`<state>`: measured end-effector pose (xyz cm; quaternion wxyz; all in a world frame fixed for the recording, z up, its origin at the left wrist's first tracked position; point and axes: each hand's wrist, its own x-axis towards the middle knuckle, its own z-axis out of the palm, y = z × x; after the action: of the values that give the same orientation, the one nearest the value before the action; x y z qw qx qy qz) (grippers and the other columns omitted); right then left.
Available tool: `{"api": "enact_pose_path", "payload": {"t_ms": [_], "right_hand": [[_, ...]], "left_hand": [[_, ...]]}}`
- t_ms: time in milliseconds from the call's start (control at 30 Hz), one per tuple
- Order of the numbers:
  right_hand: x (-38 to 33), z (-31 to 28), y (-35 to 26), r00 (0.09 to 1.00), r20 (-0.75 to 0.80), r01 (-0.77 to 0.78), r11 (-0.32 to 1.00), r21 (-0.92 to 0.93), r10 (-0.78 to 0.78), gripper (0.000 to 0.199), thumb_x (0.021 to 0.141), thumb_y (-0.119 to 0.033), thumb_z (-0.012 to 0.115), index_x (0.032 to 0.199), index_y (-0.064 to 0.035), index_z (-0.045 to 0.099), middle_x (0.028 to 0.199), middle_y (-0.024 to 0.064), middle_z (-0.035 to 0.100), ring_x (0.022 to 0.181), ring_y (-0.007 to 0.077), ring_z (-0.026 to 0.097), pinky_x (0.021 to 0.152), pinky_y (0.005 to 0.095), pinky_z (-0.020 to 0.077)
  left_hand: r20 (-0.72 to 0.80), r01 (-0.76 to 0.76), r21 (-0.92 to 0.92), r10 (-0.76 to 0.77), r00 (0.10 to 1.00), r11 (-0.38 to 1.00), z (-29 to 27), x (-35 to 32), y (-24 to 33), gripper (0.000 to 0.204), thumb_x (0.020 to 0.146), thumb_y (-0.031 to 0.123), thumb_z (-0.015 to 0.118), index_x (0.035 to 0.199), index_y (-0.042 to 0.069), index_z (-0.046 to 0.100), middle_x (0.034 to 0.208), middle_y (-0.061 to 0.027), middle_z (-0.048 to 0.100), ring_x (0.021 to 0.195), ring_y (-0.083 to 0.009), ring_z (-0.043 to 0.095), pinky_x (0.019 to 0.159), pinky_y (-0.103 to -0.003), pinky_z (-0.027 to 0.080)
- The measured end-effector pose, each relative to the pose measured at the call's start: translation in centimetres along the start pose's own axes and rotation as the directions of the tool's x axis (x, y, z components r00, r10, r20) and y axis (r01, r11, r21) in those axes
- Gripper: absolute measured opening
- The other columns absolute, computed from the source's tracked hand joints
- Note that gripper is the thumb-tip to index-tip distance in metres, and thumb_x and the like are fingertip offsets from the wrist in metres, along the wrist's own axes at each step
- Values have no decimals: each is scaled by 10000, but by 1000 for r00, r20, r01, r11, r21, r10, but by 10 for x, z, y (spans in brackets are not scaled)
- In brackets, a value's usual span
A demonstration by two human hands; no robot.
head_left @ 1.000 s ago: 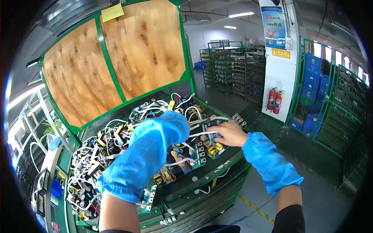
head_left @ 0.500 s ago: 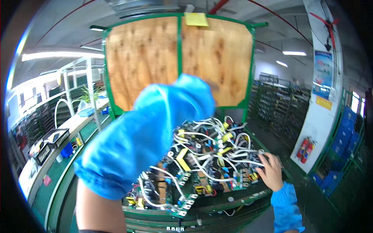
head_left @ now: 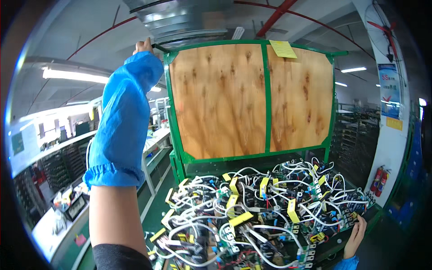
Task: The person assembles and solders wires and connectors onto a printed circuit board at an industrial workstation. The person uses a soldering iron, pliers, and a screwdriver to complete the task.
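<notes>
Arm high, I curl my left hand (head_left: 144, 47) at the near-left top corner of the green frame (head_left: 267, 99), its grip unclear; my right hand (head_left: 355, 237), fingers extended, sits beside heaped circuit boards (head_left: 261, 218).

I list from here: sleeve covers (head_left: 123, 117), bright blue; cuff (head_left: 119, 257), black; frame (head_left: 267, 99), green; plywood panels (head_left: 220, 103), tan, streaked and knotted brown; paper slip (head_left: 283, 49), yellow; circuit boards (head_left: 310, 254), green with white squares; cables (head_left: 181, 218), white; tabs (head_left: 240, 219), yellow; fire extinguishers (head_left: 382, 183), red; ceiling beam (head_left: 276, 17), red.
</notes>
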<state>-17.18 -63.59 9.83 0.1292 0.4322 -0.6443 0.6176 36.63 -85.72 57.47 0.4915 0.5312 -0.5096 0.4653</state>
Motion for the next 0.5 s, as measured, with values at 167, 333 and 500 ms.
{"api": "enact_pose_path", "payload": {"t_ms": [167, 333, 500], "right_hand": [[-5, 0, 12, 999, 25, 48, 997, -64, -46, 258, 916, -123, 345, 1069, -13, 522, 988, 131, 538, 945, 269, 498, 833, 336, 368], [-4, 3, 14, 998, -26, 58, 987, -148, -62, 223, 895, -77, 384, 996, -12, 572, 968, 142, 586, 926, 303, 534, 824, 343, 387], [0, 7, 5, 998, -39, 31, 980, -198, -39, 269, 899, -140, 368, 974, -12, 592, 961, 154, 591, 921, 321, 538, 810, 362, 394]], "left_hand": [[-12, -72, -4, 72, 997, 997, 57, 47, -38, 517, 725, 168, 621, 1199, 77, 437, 1153, -192, 448, 1046, -373, 488, 862, -406, 424], [98, -188, 106, 178, 979, 976, 135, 147, -157, 477, 737, 164, 603, 1188, 81, 469, 1146, -191, 460, 1053, -372, 484, 861, -406, 424], [127, -193, 135, 176, 976, 972, 171, 155, -117, 333, 792, 185, 534, 1111, 90, 539, 1109, -199, 484, 979, -400, 512, 820, -439, 438]]}}
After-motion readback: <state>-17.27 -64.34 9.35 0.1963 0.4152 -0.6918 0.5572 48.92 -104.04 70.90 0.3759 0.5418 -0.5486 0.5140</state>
